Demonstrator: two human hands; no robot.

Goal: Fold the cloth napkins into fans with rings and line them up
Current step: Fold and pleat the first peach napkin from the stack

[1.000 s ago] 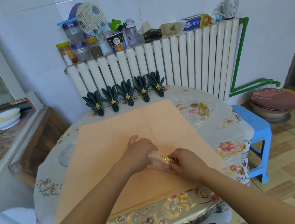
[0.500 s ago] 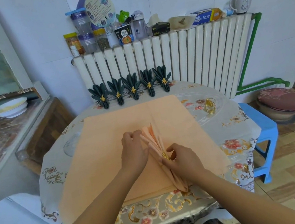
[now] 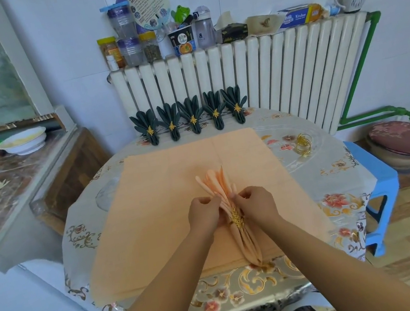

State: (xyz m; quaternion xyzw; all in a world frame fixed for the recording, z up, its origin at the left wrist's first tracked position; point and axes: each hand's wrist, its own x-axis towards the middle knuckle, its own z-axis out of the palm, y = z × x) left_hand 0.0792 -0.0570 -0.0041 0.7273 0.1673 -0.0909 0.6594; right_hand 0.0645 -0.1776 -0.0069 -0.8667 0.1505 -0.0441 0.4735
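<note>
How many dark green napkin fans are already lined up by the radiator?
5, in one row along the table's far edge: first, second, third, fourth and fifth, left to right. None looks hidden.

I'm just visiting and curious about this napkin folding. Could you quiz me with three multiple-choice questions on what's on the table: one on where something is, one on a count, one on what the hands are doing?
1. Where do the spare gold rings lie?
A. on the table, right of the peach cloth
B. on the radiator
C. on the blue stool

2. How many dark green fans stand in the row?
A. three
B. five
C. seven

3. What are the hands doing?
A. resting flat
B. both pinching the peach napkin's pleats
C. lifting a bowl

Answers:
A, they sit on the tablecloth beside the cloth.
B, five ringed fans line the far edge.
B, the left hand and right hand pinch the peach napkin above its ring.
</note>
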